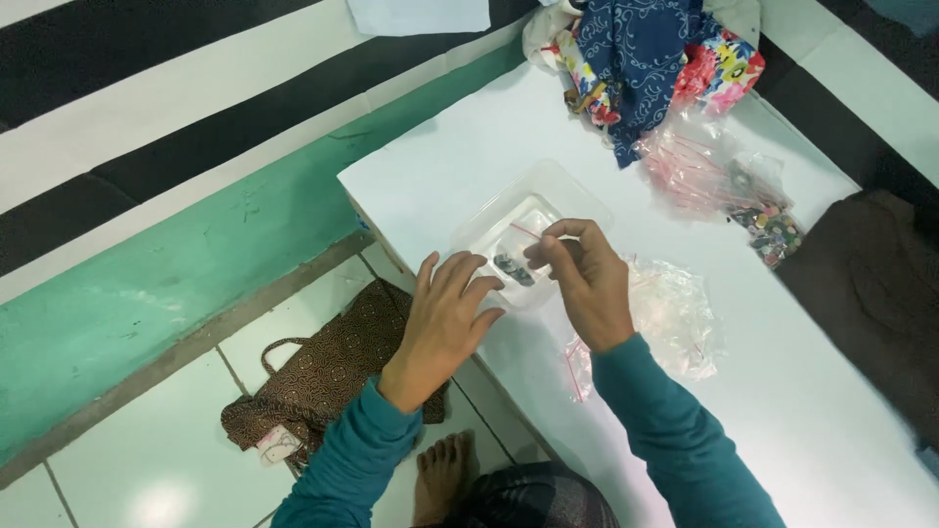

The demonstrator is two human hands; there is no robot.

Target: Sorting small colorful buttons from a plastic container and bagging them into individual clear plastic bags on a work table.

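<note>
Over the white desk, your left hand rests flat, fingers spread, steadying the clear tray. Your right hand pinches a small clear bag above the dark pieces, so anything dropped lands inside.

Clear plastic tray on white table, small dark pieces inside, near edge

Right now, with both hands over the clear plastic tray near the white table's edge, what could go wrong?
1. The clear plastic tray sits near the white table edge; a push from the left hand could tip it toward the tiled floor.
2. The small dark pieces look loose and may scatter.
3. The right hand pinches a thin clear bag; it might slip.
</note>
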